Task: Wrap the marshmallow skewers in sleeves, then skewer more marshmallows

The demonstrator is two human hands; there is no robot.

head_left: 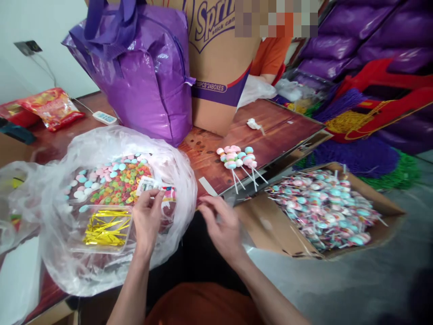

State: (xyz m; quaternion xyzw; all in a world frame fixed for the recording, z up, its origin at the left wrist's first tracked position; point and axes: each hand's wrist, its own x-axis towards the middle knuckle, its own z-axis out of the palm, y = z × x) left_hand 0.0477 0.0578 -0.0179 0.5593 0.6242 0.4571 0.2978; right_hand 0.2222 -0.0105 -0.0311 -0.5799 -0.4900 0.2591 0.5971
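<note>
My left hand (148,217) reaches into a big clear plastic bag (176,180) and pinches a small printed card (158,189) above a heap of coloured ring candies (117,185). A clear tub of gold twist ties (106,228) lies just left of that hand. My right hand (221,225) hovers at the table edge, fingers curled around a thin clear wrapper that is hard to make out. A bunch of pastel lollipops (237,158) lies on the wooden table (280,126) beyond it.
An open cardboard box (267,225) full of wrapped lollipops sits low at the right. A purple bag (149,72) and a tall printed carton (216,58) stand behind. A red snack packet (50,106) and a white remote (104,118) lie far left. A person in orange (270,56) sits opposite.
</note>
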